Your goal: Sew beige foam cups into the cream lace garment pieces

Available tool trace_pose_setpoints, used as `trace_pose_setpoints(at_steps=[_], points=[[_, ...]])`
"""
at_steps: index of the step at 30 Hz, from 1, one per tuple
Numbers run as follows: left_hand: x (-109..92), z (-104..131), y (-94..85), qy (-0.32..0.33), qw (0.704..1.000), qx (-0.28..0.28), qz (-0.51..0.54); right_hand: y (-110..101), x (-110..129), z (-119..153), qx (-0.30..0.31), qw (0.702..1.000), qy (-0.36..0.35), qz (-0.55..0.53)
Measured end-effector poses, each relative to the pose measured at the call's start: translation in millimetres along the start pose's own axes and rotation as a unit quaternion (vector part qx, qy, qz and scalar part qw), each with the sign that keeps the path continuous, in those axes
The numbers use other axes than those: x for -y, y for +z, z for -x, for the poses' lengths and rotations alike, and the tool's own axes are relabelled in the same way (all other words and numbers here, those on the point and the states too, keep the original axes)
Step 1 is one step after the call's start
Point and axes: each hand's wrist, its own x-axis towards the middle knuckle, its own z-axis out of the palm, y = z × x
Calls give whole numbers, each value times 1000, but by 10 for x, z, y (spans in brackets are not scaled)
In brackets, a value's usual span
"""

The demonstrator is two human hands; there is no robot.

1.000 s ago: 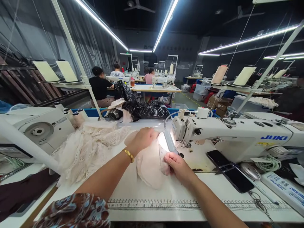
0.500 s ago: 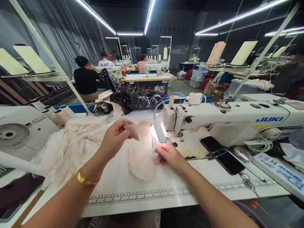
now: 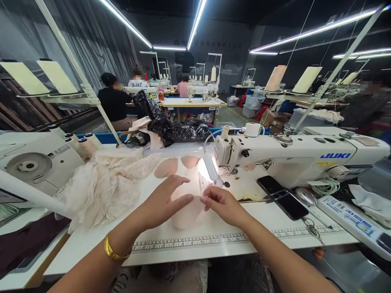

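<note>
My right hand (image 3: 221,203) is closed, thumb and fingertips pinching the edge of a pale pink fabric piece (image 3: 186,217) over the white table. My left hand (image 3: 163,201) is open beside it, thumb and fingers apart, its thumb tip close to the same piece. Beyond my hands lie two small rounded beige-pink cut pieces, one left piece (image 3: 166,167) and one right piece (image 3: 189,162). A bright lamp (image 3: 210,167) shines down beside the needle area of the white sewing machine (image 3: 275,152).
Crumpled cream lace fabric (image 3: 106,183) is heaped at left. Black plastic bags (image 3: 186,131) lie at the back. To the right are a dark phone (image 3: 282,197), a mouse (image 3: 306,196) and a long box (image 3: 351,217). A ruler strip (image 3: 201,243) runs along the front edge.
My left hand has let go of a small fabric piece and come down nearer my right hand. A beige-pink piece now lies on the table at left. The view has shifted slightly.
</note>
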Motion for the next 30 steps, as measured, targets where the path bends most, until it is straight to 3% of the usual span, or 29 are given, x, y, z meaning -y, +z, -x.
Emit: trace_pose_setpoints(at_steps=[3, 5, 8, 10, 12, 13, 15, 17, 19, 21, 23, 26, 30], points=[[-113, -132, -38, 89, 989, 120, -14, -29, 226, 138, 54, 994, -64, 73], [-134, -231, -17, 107, 973, 203, 10, -73, 379, 222, 59, 985, -103, 122], [-99, -329, 2, 63, 961, 265, 50, -145, 557, 305, -25, 957, -179, 226], [-53, -354, -19, 51, 976, 207, 35, -157, 620, 323, -107, 912, -251, 306], [1, -360, -66, 88, 992, 82, -29, -124, 618, 304, -173, 856, -320, 368], [30, -358, -95, 126, 989, 9, -79, -97, 586, 280, -194, 832, -346, 389], [88, -342, -145, 217, 952, -109, -189, -49, 454, 207, -212, 797, -374, 425], [132, -309, -152, 280, 906, -137, -286, -43, 245, 114, -198, 774, -381, 465], [152, -275, -81, 294, 892, -56, -339, -104, 7, 26, -161, 759, -378, 505], [151, -274, 69, 293, 889, 55, -347, -224, -202, -36, -94, 760, -358, 533], [144, -342, 263, 326, 877, 99, -338, -373, -344, -67, -25, 768, -327, 550], [176, -568, 523, 375, 860, 69, -340, -579, -441, -87, 28, 801, -278, 529], [335, -852, 703, 357, 874, 44, -328, -731, -500, -93, 13, 855, -262, 448]])
